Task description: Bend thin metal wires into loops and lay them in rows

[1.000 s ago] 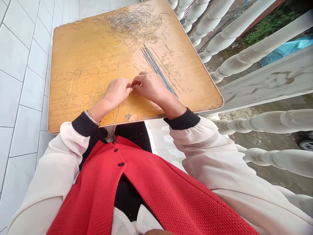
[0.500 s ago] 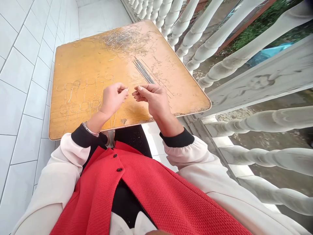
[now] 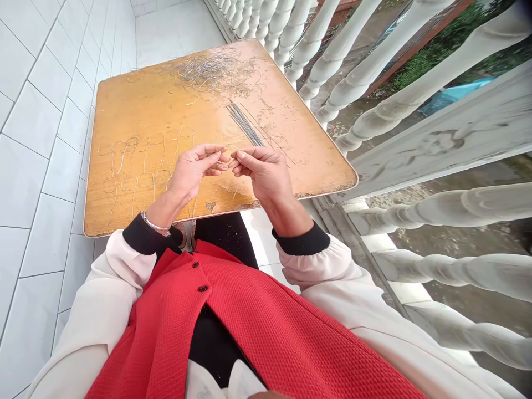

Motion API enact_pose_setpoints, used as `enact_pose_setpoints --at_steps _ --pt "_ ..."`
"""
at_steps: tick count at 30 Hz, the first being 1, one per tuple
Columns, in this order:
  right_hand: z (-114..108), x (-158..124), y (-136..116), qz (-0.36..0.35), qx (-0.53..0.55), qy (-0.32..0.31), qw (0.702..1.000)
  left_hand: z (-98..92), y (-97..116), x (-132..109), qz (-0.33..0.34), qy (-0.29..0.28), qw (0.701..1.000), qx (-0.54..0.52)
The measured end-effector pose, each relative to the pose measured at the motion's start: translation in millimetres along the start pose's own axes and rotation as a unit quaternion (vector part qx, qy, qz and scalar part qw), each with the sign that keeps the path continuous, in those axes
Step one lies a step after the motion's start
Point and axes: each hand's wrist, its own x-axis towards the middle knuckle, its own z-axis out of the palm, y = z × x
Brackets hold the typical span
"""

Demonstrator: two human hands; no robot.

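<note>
Between my hands is a thin wire (image 3: 230,147) bent into a small loop, its loose tail hanging below my right fingers. My left hand (image 3: 192,170) pinches the loop's left side between thumb and fingers. My right hand (image 3: 266,169) pinches its right side, fingertips almost meeting the left ones. Both are held over the near edge of the wooden table (image 3: 137,105). Just beyond my right hand lies a bundle of straight grey wires (image 3: 244,124). Left of my left hand, several looped wires with tails (image 3: 145,180) lie in two rows.
A tangled heap of fine wire (image 3: 210,69) covers part of the table's far end. White balusters (image 3: 332,91) line the right side, close to the table edge. A white tiled wall (image 3: 39,138) runs along the left.
My left hand has turned, its fingers now reaching toward the right hand. The wire now shows as a loop between the fingertips, with a tail hanging down.
</note>
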Motion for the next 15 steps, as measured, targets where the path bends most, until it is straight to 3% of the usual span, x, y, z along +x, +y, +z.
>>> enact_pose_setpoints --at_steps 6,15 --pt "1 -2 -1 0.010 -0.005 -0.015 1.000 -2.2 4 -1 -0.018 0.005 1.000 0.013" --pt "5 -6 -3 0.010 -0.011 -0.026 1.000 -1.1 10 1 0.010 -0.009 0.999 0.037"
